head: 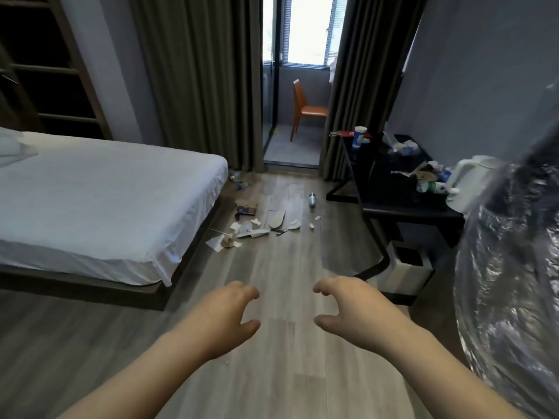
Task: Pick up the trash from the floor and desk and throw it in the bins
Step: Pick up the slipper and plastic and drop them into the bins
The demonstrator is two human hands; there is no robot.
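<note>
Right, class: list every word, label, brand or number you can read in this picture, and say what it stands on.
Nothing here reads clearly.
Blue and white paper cup on the black desk: print too blurred.
Clear plastic bottle with a green label, lying on the desk: too small.
Dark blue patterned box on the wooden floor: unreadable.

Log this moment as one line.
left hand: empty, open | right hand: empty, open | floor trash: beside bed | desk trash: on desk | bin: on floor by desk
</note>
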